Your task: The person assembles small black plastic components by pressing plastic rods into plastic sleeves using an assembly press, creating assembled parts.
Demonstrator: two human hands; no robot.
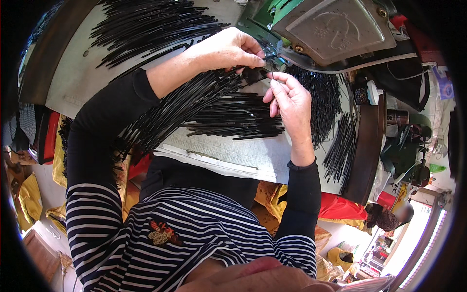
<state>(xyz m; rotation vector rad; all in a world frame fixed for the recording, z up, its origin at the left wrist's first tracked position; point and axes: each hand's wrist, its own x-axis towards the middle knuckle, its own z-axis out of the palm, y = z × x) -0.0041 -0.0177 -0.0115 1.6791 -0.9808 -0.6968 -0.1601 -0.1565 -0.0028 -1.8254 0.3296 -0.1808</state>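
At the working point of a green machine [265,22], my left hand [236,51] has its thumb and forefinger pinched together. What sits between those fingertips is too small to make out. A little lower and to the right, my right hand [292,100] pinches a thin black rod [273,74] between thumb and forefinger, its other fingers curled. Both hands are close together, just below the machine's front. Under my left forearm lies a thick bundle of thin black rods [180,104], and another pile of black rods [238,114] lies below the hands.
More black rods [146,29] are heaped at the far left, with further bundles [316,97] to the right. The machine's metal cover plate [340,29] overhangs the pale worktable [228,151]. Dark raised rims [362,165] bound the table's sides. Yellow and red bags [335,207] lie below.
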